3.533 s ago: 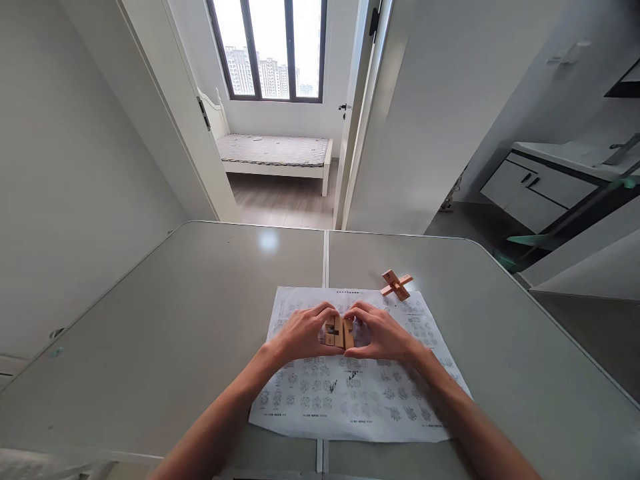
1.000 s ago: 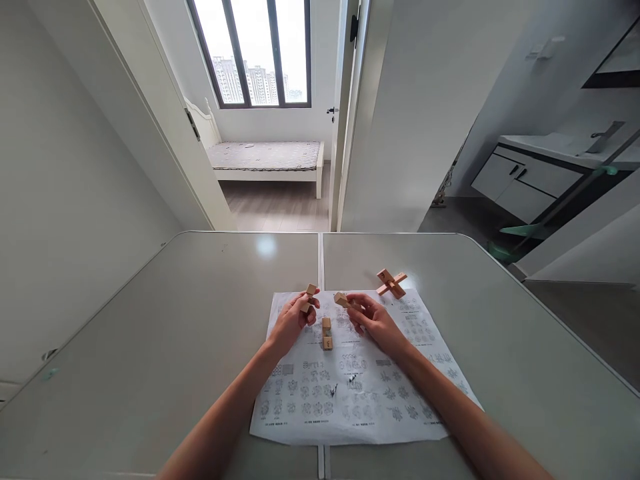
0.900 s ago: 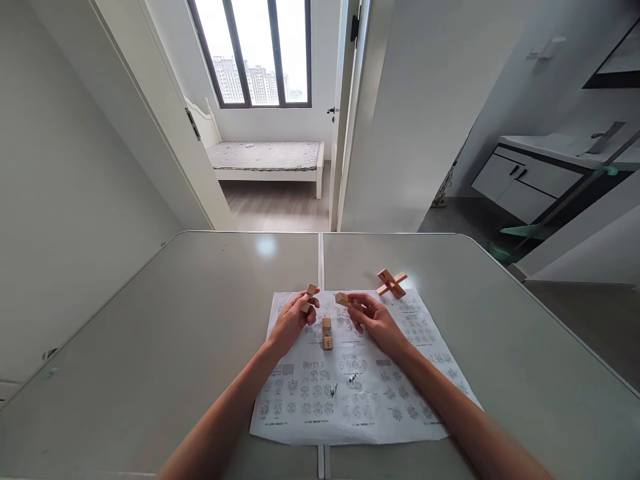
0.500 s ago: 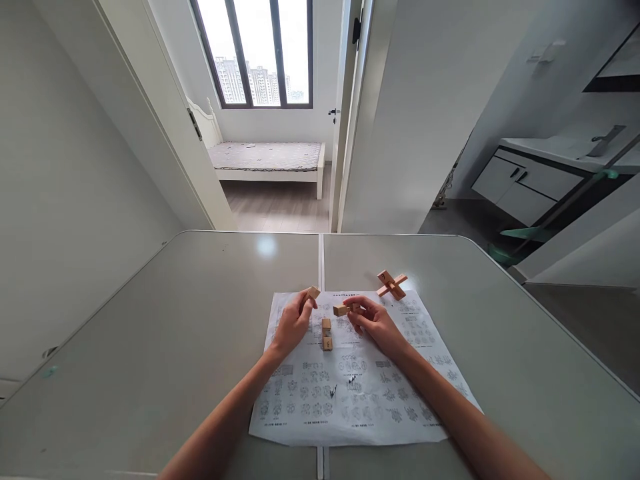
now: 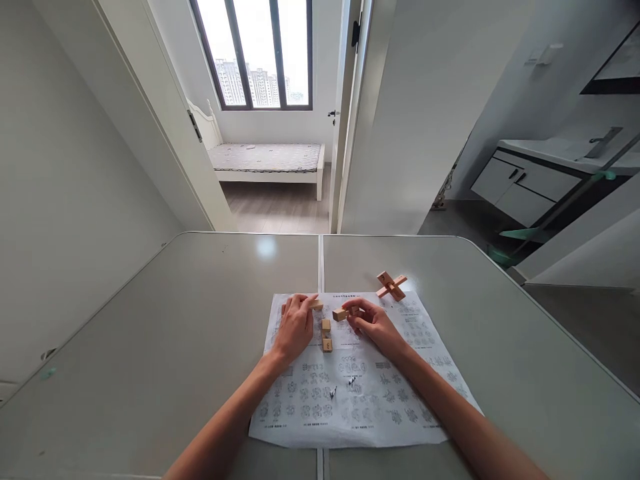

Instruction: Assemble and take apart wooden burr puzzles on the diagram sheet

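Observation:
Over the upper part of a printed sheet (image 5: 350,427), my left hand (image 5: 296,325) has its fingers closed on a small wooden puzzle piece (image 5: 317,305), whose end sticks out past the fingertips. Facing it, my right hand (image 5: 374,323) pinches a notched wooden puzzle piece (image 5: 340,314); part of that piece is hidden by the fingers. Between the hands lies another notched wooden piece (image 5: 327,326) with a mark on its near end. Beyond my right hand, several wooden pieces joined into a cross (image 5: 391,285) rest at the sheet's far edge.
The sheet lies across the centre seam (image 5: 321,263) of a grey table (image 5: 150,373). Two small dark and white bits (image 5: 333,393) sit on the paper. Past the table are a doorway, a bed (image 5: 270,157) and, at right, a sink cabinet (image 5: 530,177).
My left hand has turned palm down and lowered its piece toward the sheet. My right hand has barely moved with its piece.

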Motion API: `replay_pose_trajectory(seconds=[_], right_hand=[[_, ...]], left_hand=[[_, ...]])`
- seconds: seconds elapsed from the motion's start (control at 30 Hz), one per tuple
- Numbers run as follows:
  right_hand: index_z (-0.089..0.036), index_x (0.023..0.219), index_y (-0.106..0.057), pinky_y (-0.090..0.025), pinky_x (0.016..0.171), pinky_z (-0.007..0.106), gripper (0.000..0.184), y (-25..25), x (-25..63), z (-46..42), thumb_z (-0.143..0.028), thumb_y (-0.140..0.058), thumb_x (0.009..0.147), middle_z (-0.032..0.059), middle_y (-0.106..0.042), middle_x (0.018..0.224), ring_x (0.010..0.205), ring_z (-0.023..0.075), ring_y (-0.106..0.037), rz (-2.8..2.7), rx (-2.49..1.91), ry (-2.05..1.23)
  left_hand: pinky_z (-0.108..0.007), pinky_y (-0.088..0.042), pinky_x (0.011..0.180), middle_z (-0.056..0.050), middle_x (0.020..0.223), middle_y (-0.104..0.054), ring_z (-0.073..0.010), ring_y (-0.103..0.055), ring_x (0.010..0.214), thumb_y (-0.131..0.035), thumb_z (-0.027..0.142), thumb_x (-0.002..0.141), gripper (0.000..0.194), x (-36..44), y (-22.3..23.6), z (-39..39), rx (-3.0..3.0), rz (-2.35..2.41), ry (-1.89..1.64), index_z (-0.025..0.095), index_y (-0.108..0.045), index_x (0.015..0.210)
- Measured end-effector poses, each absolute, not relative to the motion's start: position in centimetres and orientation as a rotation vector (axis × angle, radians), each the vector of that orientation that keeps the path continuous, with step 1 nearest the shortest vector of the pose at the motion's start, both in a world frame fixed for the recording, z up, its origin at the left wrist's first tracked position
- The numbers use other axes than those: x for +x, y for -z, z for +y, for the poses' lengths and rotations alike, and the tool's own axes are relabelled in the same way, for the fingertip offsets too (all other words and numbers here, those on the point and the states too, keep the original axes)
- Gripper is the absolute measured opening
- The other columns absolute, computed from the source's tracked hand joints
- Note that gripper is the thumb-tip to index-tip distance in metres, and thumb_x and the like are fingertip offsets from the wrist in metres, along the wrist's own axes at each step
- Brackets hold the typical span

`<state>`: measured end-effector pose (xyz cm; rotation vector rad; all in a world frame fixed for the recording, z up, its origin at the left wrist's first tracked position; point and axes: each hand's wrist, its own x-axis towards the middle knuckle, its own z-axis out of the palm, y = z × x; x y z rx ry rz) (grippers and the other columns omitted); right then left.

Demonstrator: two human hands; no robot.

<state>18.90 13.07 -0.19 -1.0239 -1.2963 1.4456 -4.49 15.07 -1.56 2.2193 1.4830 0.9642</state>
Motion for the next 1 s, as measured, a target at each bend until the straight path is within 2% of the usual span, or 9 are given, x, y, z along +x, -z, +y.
replay_pose_trajectory(seconds=[0.17, 0.27, 0.4, 0.5, 0.63, 0.7, 0.8, 0.93, 1.0], right_hand=[[-0.021, 0.105, -0.072, -0.04, 0.053, 0.025, 0.033, 0.5, 18.8, 13.2, -0.045, -0.078, 0.082, -0.0051, -0.05, 0.068, 0.059, 0.012, -0.045, -1.314, -1.023, -1.443], [-0.022, 0.108, -0.072, -0.04, 0.053, 0.025, 0.037, 0.9, 18.8, 13.2, -0.048, -0.08, 0.083, -0.0035, -0.056, 0.072, 0.059, 0.0121, -0.048, -1.34, -1.025, -1.43], [-0.022, 0.11, -0.073, -0.048, 0.06, 0.027, 0.036, 1.2, 18.7, 13.1, -0.048, -0.08, 0.086, 0.0009, -0.068, 0.084, 0.069, 0.0153, -0.06, -1.409, -1.016, -1.405], [-0.022, 0.109, -0.073, -0.055, 0.071, 0.031, 0.035, 1.2, 18.6, 12.9, -0.048, -0.08, 0.087, 0.0029, -0.073, 0.09, 0.08, 0.019, -0.068, -1.465, -1.004, -1.387], [-0.022, 0.111, -0.071, -0.058, 0.074, 0.034, 0.037, 1.4, 18.3, 12.8, -0.05, -0.079, 0.088, 0.0051, -0.075, 0.095, 0.084, 0.0214, -0.071, -1.513, -0.995, -1.367], [-0.023, 0.118, -0.068, -0.058, 0.073, 0.033, 0.042, 1.7, 18.2, 12.8, -0.049, -0.08, 0.088, 0.0061, -0.074, 0.104, 0.084, 0.0201, -0.07, -1.508, -1.006, -1.337], [-0.025, 0.126, -0.06, -0.055, 0.06, 0.028, 0.05, 2.0, 18.1, 12.8, -0.048, -0.082, 0.086, 0.0064, -0.069, 0.117, 0.072, 0.0145, -0.065, -1.497, -1.071, -1.208], [-0.024, 0.103, -0.063, -0.047, 0.054, 0.026, 0.029, 1.9, 17.9, 12.3, -0.047, -0.077, 0.09, -0.002, -0.066, 0.081, 0.055, 0.0117, -0.052, -1.745, -1.091, -1.043], [-0.024, 0.094, -0.067, -0.047, 0.057, 0.026, 0.025, 1.6, 17.7, 12.1, -0.045, -0.08, 0.088, -0.0027, -0.063, 0.077, 0.056, 0.0117, -0.051, -1.877, -1.05, -0.993]], left_hand=[[-0.049, -0.046, 0.106, -0.009, 0.124, -0.064, -0.0295, -0.059, 0.12, -0.056, 0.004, 0.084, 0.054, -4.2, 1.3, 14.8, 2.297, 1.442, -0.988, 0.026, -0.064, 0.132], [-0.048, -0.046, 0.108, -0.009, 0.125, -0.064, -0.0276, -0.058, 0.12, -0.054, 0.007, 0.09, 0.04, -4.0, 0.6, 14.5, 2.314, 1.415, -1.059, 0.024, -0.065, 0.125], [-0.043, -0.048, 0.1, -0.006, 0.107, -0.07, -0.0246, -0.061, 0.108, -0.057, 0.026, 0.102, 0.011, -3.7, -0.5, 13.9, 2.359, 1.32, -1.08, 0.024, -0.068, 0.102], [-0.041, -0.049, 0.096, -0.005, 0.101, -0.071, -0.0239, -0.062, 0.103, -0.065, 0.034, 0.099, 0.012, -3.6, -1.0, 13.6, 2.434, 1.219, -1.04, 0.023, -0.068, 0.093], [-0.044, -0.048, 0.096, -0.005, 0.1, -0.073, -0.0267, -0.062, 0.104, -0.076, 0.038, 0.091, 0.015, -3.4, -0.7, 13.6, 2.461, 1.171, -1.027, 0.024, -0.07, 0.09], [-0.044, -0.048, 0.097, -0.005, 0.099, -0.074, -0.0267, -0.063, 0.104, -0.074, 0.036, 0.093, 0.012, -3.3, -0.4, 13.8, 2.408, 1.182, -1.042, 0.024, -0.07, 0.092], [-0.042, -0.05, 0.096, -0.005, 0.098, -0.074, -0.0255, -0.064, 0.102, -0.066, 0.034, 0.099, 0.01, -3.3, 0.0, 14.1, 2.3, 1.254, -1.101, 0.024, -0.068, 0.097], [-0.034, -0.054, 0.079, -0.004, 0.091, -0.073, -0.021, -0.067, 0.083, -0.054, 0.039, 0.106, 0.021, -3.6, 0.1, 14.4, 2.087, 1.409, -1.187, 0.022, -0.066, 0.105], [-0.031, -0.053, 0.069, -0.002, 0.084, -0.073, -0.0183, -0.065, 0.07, -0.051, 0.044, 0.107, 0.027, -3.8, 0.0, 14.5, 2.002, 1.449, -1.193, 0.021, -0.066, 0.107]])
